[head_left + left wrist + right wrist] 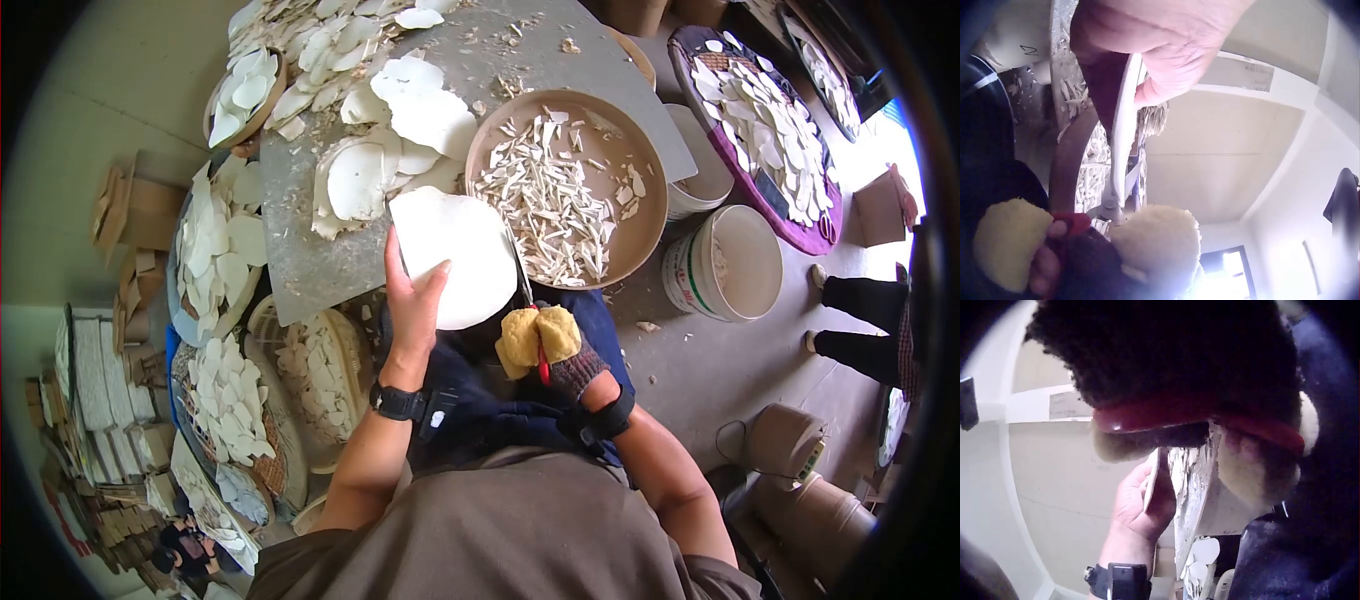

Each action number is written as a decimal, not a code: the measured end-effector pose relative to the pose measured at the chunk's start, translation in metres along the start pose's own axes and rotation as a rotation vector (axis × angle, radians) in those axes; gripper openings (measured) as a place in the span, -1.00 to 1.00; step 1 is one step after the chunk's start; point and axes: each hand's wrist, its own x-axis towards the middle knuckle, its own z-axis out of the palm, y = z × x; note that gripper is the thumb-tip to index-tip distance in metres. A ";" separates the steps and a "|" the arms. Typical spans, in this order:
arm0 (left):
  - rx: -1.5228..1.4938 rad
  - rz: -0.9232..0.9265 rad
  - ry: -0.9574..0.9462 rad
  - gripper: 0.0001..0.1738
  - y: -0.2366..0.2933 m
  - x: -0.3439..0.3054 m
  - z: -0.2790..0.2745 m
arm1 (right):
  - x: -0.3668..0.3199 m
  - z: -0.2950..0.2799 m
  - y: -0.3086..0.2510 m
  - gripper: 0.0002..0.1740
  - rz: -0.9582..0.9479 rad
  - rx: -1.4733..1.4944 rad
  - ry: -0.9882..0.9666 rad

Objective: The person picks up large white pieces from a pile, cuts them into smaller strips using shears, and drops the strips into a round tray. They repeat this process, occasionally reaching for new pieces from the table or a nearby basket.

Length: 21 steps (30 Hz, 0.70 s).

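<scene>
White and paper-thin, the slice (455, 255) is held up over the lap, just off the near edge of the grey table (300, 262) and beside the brown bowl (600, 140). It is pinched at its lower left rim by the bare left hand (412, 310), with the thumb laid on the near face and the fingers curled behind. The left wrist view shows it edge-on, flat and unbent, so it is judged to be stiff and very light. A short knife (519, 270) with a red handle is gripped in the gloved right hand (550, 345), fingers wrapped tight round the handle, and the blade is set against the slice's right edge. Pale strips (545, 205) lie heaped in the bowl, which suggests a material that cuts cleanly but snaps readily. It is best treated as brittle: a hard squeeze or a twist could crack it across. The surface looks dry and matt, so little slip is expected. A hold near the rim, opposite the blade, looks sound, with the face backed by flat fingers and the fingertips kept well clear of the cutting edge. More slices are piled (400, 130) on the table beyond.
</scene>
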 end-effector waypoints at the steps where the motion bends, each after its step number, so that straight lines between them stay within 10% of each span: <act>1: -0.024 -0.024 -0.036 -0.13 0.003 -0.002 0.001 | 0.000 -0.001 0.005 -0.69 -0.013 -0.008 0.005; 10: -0.083 -0.158 -0.138 -0.14 -0.003 -0.002 -0.003 | -0.003 -0.004 0.023 -0.79 -0.289 -0.611 0.115; 21: -0.048 -0.217 -0.334 -0.10 0.021 0.003 -0.011 | 0.000 0.002 0.016 -0.76 -0.110 -0.011 0.142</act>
